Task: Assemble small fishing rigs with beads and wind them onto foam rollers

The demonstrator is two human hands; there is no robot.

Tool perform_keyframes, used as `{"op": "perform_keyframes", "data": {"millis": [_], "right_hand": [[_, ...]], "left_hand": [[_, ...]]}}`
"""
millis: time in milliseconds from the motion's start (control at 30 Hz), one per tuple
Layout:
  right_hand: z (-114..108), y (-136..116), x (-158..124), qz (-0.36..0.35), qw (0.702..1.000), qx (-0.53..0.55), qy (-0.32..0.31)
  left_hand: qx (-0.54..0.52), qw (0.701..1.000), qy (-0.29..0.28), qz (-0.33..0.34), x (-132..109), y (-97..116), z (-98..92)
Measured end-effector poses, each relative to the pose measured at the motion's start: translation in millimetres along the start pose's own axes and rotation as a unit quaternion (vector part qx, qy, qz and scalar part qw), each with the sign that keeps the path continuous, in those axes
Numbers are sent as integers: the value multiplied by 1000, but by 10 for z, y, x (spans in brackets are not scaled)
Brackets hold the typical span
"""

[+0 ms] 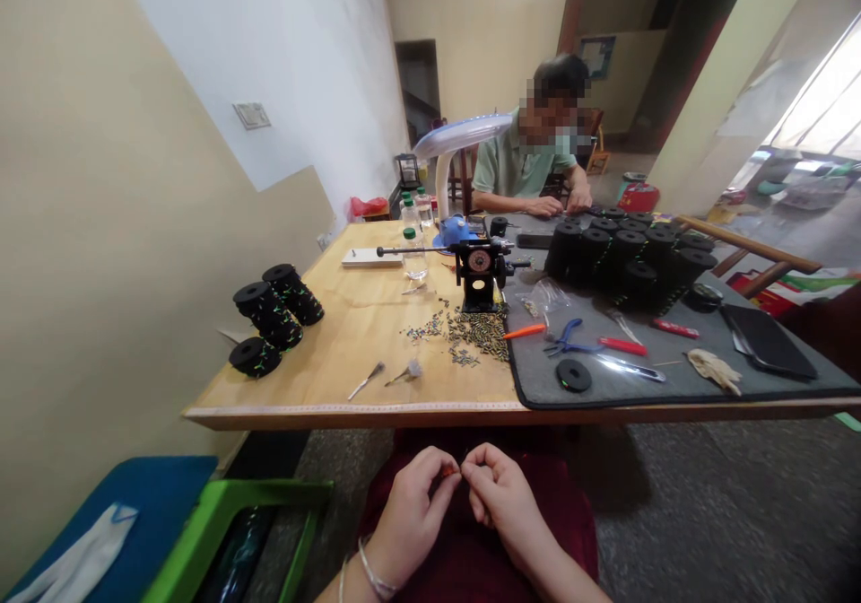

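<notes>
My left hand [413,506] and my right hand [501,495] meet over my lap, below the table's front edge. Both are pinched closed, fingertips almost touching. Between the left fingertips shows a tiny orange-red piece [448,471]; what the right fingers hold is too small to make out. On the wooden table [350,316] above lies a scatter of small beads and metal bits [471,332] in front of a black hand-crank winder [480,273].
Black spools [275,316] lie at the table's left and stand in a group [625,257] on the grey mat [673,379], with scissors, pliers and cutters. A desk lamp [461,136] and bottles stand behind. Another person [538,163] works opposite. A green and blue stool [202,513] is at my left.
</notes>
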State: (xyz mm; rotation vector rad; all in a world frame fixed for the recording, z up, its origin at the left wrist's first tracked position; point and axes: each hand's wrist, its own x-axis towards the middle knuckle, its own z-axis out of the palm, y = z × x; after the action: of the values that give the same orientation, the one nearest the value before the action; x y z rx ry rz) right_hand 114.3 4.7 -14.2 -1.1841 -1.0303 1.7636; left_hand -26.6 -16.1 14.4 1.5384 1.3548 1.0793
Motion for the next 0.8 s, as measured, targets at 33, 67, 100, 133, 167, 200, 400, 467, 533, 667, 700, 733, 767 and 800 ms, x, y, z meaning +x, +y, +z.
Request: {"op": "perform_keyframes", "data": {"millis": [33, 67, 100, 133, 167, 200, 400, 467, 533, 667, 700, 733, 767, 800], "right_hand": [[-5, 4, 2, -2, 1000, 9, 4], [-11, 8, 4, -5, 1000, 19, 9], [-19, 11, 7, -8, 999, 28, 12], [-26, 13, 9, -12, 999, 36, 16], [-34, 16, 11, -16, 999, 42, 20], [-41, 17, 13, -21, 998, 45, 23], [-54, 21, 14, -47, 997, 43, 33], [-50, 20, 10, -53, 997, 38, 35], [-44, 14, 3, -54, 997, 37, 36], [-36, -2, -11, -52, 998, 34, 32], [-35, -5, -12, -53, 998, 33, 31], [-35, -6, -13, -55, 998, 33, 29], [-36, -5, -12, -56, 998, 32, 26], [-36, -2, -11, -57, 998, 31, 23]], "left_hand": [[-17, 1000, -1, -11, -1, -6, 6], [-37, 999, -5, -25, -1, -16, 14], [-58, 997, -12, -42, -1, -27, 23], [-78, 995, -23, -61, 0, -39, 32], [-98, 991, -36, -78, 3, -49, 41], [-117, 988, -49, -94, 6, -58, 49], [-238, 959, -72, -139, 27, -53, 56], [-258, 952, -77, -146, 29, -48, 49], [-258, 952, -79, -147, 34, -45, 47], [-219, 961, -74, -154, 58, -42, 59], [-208, 963, -72, -158, 64, -43, 63], [-198, 964, -71, -160, 68, -45, 66], [-189, 966, -71, -162, 69, -50, 66], [-180, 968, -69, -162, 68, -58, 66]]}}
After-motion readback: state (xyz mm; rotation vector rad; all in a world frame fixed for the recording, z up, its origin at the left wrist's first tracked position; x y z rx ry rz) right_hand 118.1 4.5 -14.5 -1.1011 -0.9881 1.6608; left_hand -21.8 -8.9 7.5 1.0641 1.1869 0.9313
